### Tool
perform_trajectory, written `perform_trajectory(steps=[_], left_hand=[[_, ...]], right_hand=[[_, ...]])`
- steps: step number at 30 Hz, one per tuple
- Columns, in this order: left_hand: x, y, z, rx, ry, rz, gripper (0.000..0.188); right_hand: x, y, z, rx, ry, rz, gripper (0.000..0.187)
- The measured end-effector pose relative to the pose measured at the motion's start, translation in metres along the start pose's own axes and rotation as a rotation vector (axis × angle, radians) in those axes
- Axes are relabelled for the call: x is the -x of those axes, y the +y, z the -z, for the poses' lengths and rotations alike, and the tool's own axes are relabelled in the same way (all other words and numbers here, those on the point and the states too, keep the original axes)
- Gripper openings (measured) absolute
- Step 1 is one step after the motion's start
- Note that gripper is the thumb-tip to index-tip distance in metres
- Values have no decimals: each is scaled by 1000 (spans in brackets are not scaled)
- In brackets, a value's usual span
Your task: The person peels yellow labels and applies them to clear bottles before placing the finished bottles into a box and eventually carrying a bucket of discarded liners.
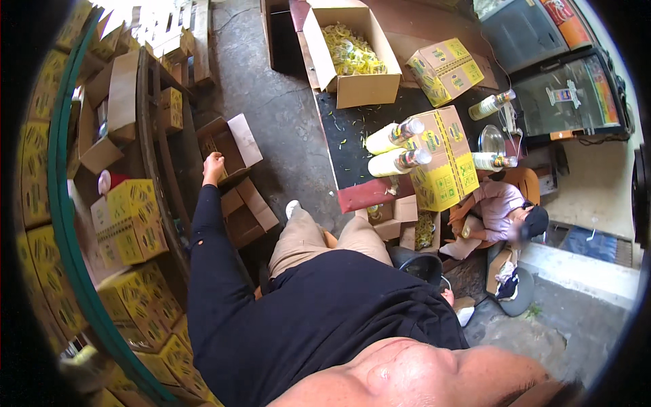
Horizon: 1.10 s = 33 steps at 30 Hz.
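My left arm stretches out to the left, and its hand [213,167] is closed at the near left edge of an open cardboard box [234,150], gripping the cardboard there. Just nearer to me is a second open cardboard box [247,214]. My right arm is mostly hidden behind my body. Only a small part of my right hand [448,296] shows, beside a white object [464,313] that I cannot make out. Its fingers are too small and covered to read. A black bucket [419,266] with a handle stands close to it.
On the dark table [339,146] stand bottles [390,163], yellow printed cartons [444,159] and a box of yellow-green scraps [349,51]. A co-worker [498,210] sits at the right. Stacked cartons [129,220] and a green post [61,197] line the left.
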State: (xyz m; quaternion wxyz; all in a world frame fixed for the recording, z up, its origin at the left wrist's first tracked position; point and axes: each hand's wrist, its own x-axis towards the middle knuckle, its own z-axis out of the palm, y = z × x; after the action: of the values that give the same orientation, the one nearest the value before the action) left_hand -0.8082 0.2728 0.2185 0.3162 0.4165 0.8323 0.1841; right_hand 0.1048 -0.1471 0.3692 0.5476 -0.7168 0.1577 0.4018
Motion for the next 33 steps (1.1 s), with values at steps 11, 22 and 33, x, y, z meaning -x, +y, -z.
perform_trajectory(steps=[11,22,33], left_hand=[[-137,114,-56,-241,-195,-372,34],[-202,180,-19,-653,-246,-161,34],[-313,179,-25,-752,-332,-316,35]], right_hand=[[94,99,-115,-173,-434,-317,33],[154,163,-217,-250,234,-295,33],[186,251,-215,-558,312,-228,30]])
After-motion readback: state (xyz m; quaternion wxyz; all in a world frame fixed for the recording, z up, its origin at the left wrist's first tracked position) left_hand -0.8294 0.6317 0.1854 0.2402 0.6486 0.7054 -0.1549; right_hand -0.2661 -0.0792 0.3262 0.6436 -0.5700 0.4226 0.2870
